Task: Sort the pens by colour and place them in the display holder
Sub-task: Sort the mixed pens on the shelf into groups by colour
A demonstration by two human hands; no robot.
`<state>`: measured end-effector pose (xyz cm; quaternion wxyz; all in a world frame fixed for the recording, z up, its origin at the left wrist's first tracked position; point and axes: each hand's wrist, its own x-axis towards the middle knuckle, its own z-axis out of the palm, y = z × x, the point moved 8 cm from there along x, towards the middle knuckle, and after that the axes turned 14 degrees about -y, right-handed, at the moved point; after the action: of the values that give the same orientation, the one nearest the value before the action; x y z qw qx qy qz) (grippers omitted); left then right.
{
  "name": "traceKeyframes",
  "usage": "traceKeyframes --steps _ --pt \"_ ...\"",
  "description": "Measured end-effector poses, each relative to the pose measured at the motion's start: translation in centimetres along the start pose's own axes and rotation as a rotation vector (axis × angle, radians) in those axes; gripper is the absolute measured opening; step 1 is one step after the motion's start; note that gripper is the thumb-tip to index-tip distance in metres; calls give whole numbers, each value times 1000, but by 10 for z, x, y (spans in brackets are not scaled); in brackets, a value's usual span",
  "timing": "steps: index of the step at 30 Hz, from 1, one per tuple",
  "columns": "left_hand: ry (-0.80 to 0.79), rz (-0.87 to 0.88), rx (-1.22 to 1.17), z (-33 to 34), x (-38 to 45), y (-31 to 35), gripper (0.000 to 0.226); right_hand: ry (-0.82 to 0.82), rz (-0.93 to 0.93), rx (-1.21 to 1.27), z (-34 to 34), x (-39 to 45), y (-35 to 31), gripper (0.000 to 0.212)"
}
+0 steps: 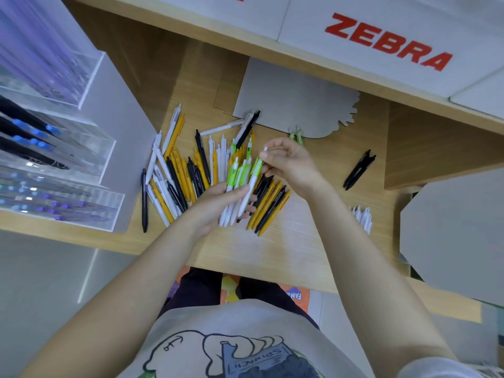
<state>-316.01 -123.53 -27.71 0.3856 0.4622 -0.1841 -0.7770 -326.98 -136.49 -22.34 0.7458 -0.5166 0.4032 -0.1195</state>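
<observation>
We see a small bundle of green-and-white pens (236,186) held over the middle of the wooden bench (272,252), the left hand (218,203) curled round their white barrels so that its grip is clamped on them; how many pens sit in that bundle we cannot count, since the fingers cover part of it. The right hand (289,162) pinches the top of one green-and-white pen (252,181) at its clip end, grip closed on it, and this pen lies against the bundle; whether the left fingers also hold it we cannot tell. Under and behind both hands lies the loose heap of pens (185,173) in yellow, black and white, fanned across the bench and overlapping so that many are half hidden. A single black pen (144,200) lies apart at the heap's left edge. Two green pen tips (296,136) peep out just beyond the right hand, the rest covered. To the right, a pair of black pens (358,170) lies well apart from the heap, and a cluster of white pens (362,218) is partly hidden by the right forearm. At the left stands the clear display holder (68,148), cut off by the frame edge, with blue-tipped dark pens in its compartments, blurred. A grey card (294,102) lies behind the heap, and a white panel with red ZEBRA lettering (388,42) runs along the top.
</observation>
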Motion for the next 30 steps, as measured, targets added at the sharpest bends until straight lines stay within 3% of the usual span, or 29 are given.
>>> traceKeyframes --steps 3,5,7,11,13,22,30 --pt "-13 7 -3 1 3 -4 27 4 17 -20 14 9 6 9" --pt "25 8 -37 -6 2 -7 35 143 29 -123 2 13 13 14" --pt "53 4 -54 -16 0 -11 39 243 46 -365 -15 19 24 30" --pt "74 -3 -105 -34 0 -20 26 167 187 -824 -25 38 63 81" --pt "93 -6 -120 -38 1 -22 24 178 200 -892 -23 42 69 92" --pt "74 -49 -137 -30 3 -27 35 247 102 -771 -27 45 68 66" --pt "94 -13 -33 -29 -1 -17 27 284 8 -338 -34 17 27 20"
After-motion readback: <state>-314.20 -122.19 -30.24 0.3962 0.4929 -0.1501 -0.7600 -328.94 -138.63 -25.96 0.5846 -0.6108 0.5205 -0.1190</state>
